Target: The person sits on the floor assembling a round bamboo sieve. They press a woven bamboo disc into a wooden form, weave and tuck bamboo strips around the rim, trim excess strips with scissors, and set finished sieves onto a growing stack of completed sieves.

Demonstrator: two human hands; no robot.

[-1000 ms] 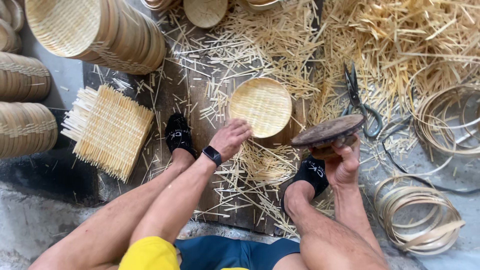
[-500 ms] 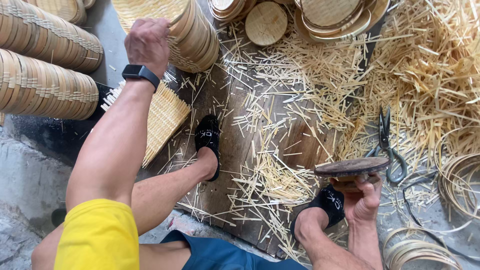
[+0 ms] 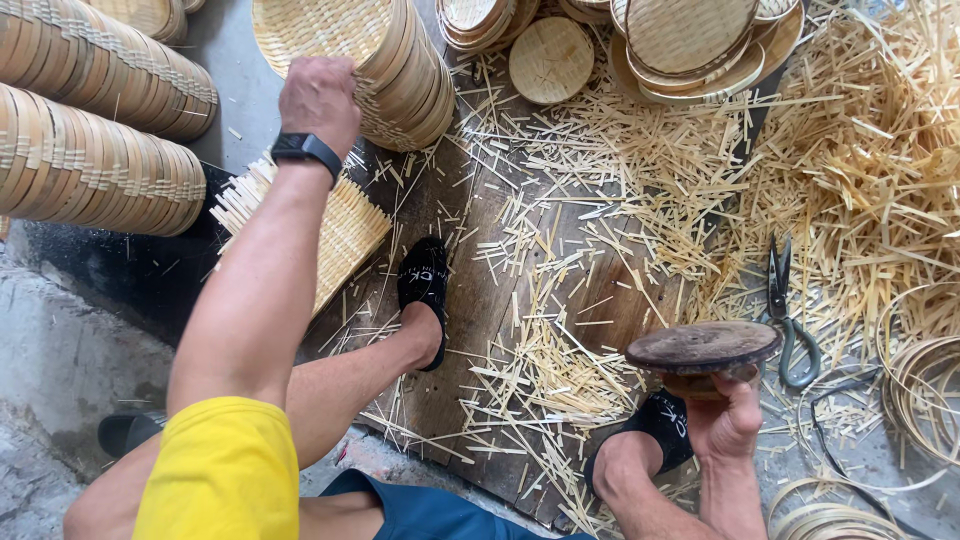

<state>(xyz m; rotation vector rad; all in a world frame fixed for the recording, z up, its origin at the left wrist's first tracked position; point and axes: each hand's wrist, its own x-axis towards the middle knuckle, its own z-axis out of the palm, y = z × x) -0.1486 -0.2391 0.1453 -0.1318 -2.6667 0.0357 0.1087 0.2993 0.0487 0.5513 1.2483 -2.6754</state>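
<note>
My left hand (image 3: 318, 92), with a black band at the wrist, reaches up and left onto a tilted stack of round woven bamboo trays (image 3: 385, 55); its fingers curl over the stack's front edge. My right hand (image 3: 728, 418) grips a dark round wooden disc (image 3: 702, 346) from below, holding it level near my right foot. Both feet in black sandals rest on a dark wooden board (image 3: 480, 340) strewn with bamboo slivers. A flat pile of square woven mats (image 3: 340, 225) lies under my left forearm.
More stacks of woven trays (image 3: 95, 120) lie on their sides at the left, with others at the top (image 3: 690, 40). Black shears (image 3: 785, 315) lie right of the disc. Coiled bamboo hoops (image 3: 925, 390) sit at the right. Loose bamboo strips (image 3: 870, 150) are heaped at the upper right.
A round tray was on the board under my left hand; it is gone from there, and the hand has swung up and left onto the tilted stack. My right hand keeps the disc.
</note>
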